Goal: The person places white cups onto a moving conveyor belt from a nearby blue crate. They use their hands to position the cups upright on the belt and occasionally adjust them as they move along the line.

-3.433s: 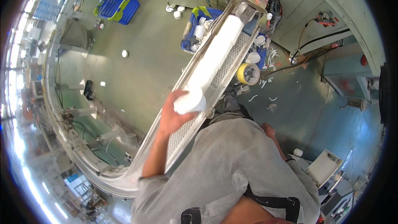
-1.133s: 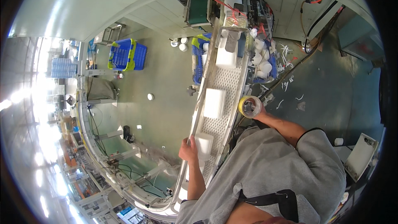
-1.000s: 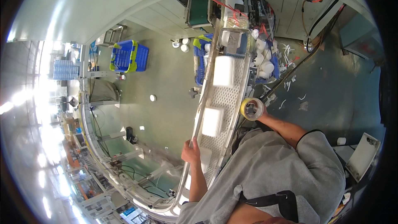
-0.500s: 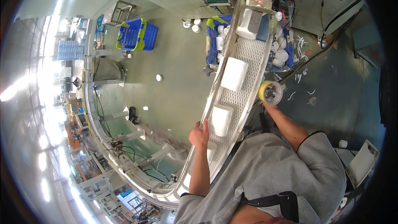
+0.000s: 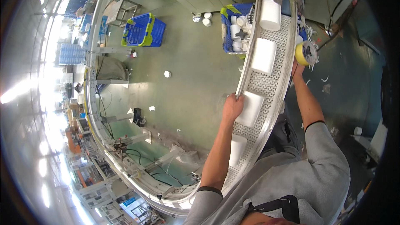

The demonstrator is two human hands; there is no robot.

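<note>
A chain-link conveyor [image 5: 276, 75] runs away from me, carrying several white plastic bottles, lying flat. My left hand [image 5: 233, 107] is closed round its left side rail [image 5: 241, 84], beside one white bottle [image 5: 251, 108]. Another bottle [image 5: 237, 149] lies nearer me, and two more [image 5: 263, 55] lie farther along. On the conveyor's right side, my right hand [image 5: 297, 70] is closed on a roll of yellow tape [image 5: 306, 53], held just outside the right rail. The roll hides part of those fingers.
A blue basket of white containers [image 5: 236, 31] stands under the conveyor's far end. An empty blue and green basket [image 5: 143, 31] sits at the far left. A curved conveyor line [image 5: 100, 141] borders the left. White caps [image 5: 167, 74] and scraps lie on the floor.
My view has shifted, so the conveyor appears farther right. Both hands have moved forward along the conveyor, the right one carrying the tape roll toward its far end.
</note>
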